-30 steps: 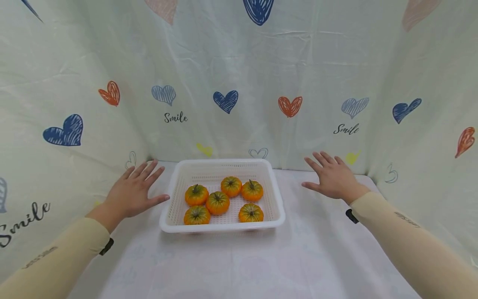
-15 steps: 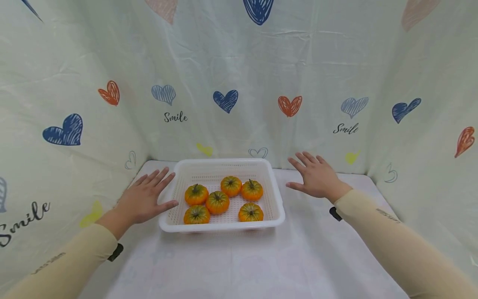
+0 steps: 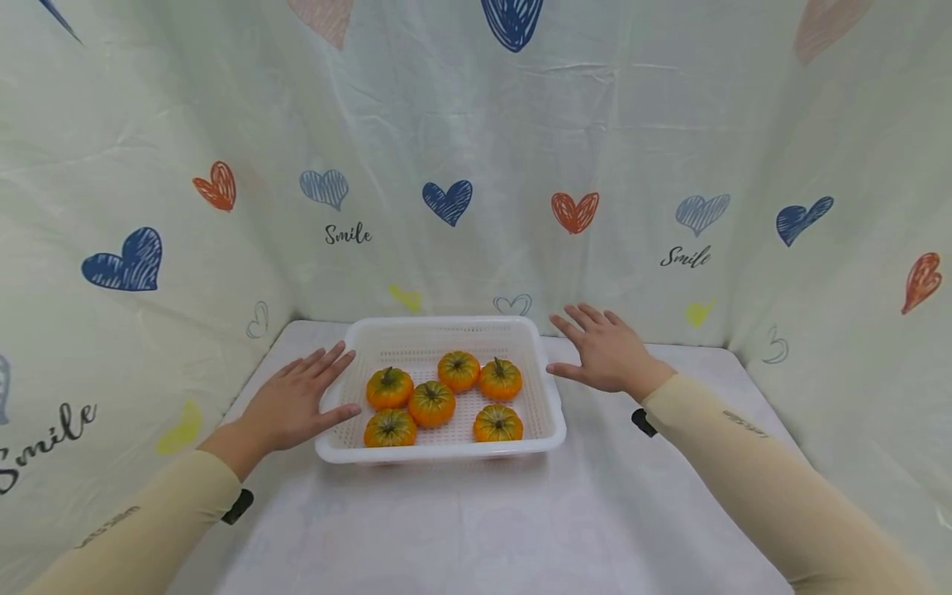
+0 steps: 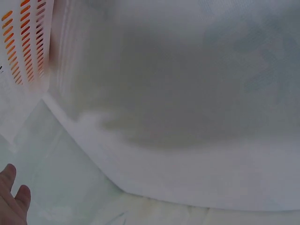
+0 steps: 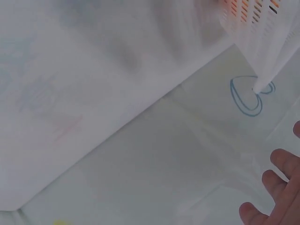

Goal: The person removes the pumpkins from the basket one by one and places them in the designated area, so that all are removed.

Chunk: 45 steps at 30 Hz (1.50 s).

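Observation:
A white plastic basket (image 3: pixel 439 453) with slotted walls stands on the table, holding several small orange-and-green pumpkins (image 3: pixel 431 404). My left hand (image 3: pixel 293 405) is spread at the basket's left side, its fingertips and thumb overlapping the rim in the head view. On the other side my right hand (image 3: pixel 606 351) is spread too, thumb tip close to the right rim. Both hands hold nothing. In the left wrist view a few fingertips (image 4: pixel 18 194) show at the lower left, with the basket wall (image 4: pixel 28 42) above. Right fingertips (image 5: pixel 276 180) appear at the lower right of the right wrist view.
The table wears a white cloth (image 3: pixel 461 529). A pale curtain (image 3: pixel 506 124) printed with hearts and "Smile" closes off the back and both sides, and the basket's far rim sits close to it.
Both hands have moved inward toward the basket, the left one to the right and the right one to the left. The basket and pumpkins have stayed in place.

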Available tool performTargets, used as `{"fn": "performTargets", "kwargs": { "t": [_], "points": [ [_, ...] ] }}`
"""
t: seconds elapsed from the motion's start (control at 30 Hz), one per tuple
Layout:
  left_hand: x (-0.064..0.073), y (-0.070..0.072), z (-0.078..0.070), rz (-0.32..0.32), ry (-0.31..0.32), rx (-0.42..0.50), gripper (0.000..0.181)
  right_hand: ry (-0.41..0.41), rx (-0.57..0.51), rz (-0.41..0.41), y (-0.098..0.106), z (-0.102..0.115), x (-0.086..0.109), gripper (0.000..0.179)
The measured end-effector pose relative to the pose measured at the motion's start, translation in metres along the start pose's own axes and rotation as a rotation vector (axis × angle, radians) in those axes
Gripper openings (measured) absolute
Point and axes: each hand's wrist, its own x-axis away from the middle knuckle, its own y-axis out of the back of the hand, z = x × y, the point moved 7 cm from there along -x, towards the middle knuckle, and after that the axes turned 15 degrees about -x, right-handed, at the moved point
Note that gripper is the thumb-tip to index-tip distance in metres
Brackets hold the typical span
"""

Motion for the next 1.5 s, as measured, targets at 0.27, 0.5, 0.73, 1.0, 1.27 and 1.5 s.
{"fn": "performTargets", "kwargs": {
  "t": [0.27,0.5,0.73,1.0,1.27,1.5],
  "points": [
    [0.003,-0.01,0.003,0.01,0.017,0.07,0.089,0.01,-0.049,0.027,-0.003,0.019,-0.011,0.092],
    [0.002,-0.016,0.004,0.026,0.016,0.133,0.088,0.046,-0.093,0.054,-0.01,0.041,-0.023,0.089],
    [0.002,-0.017,0.003,0.037,0.01,0.165,0.085,0.071,-0.104,0.084,-0.018,0.059,-0.035,0.088],
    [0.002,-0.018,0.002,0.058,0.022,0.203,0.086,0.075,-0.162,0.127,-0.022,0.082,-0.056,0.086],
    [0.002,-0.016,0.0,0.059,0.033,0.214,0.087,0.006,-0.319,0.185,-0.031,0.1,-0.074,0.086],
    [0.0,-0.014,-0.001,0.067,0.033,0.22,0.085,-0.049,-0.451,0.199,-0.045,0.103,-0.085,0.086]
  ]
}}
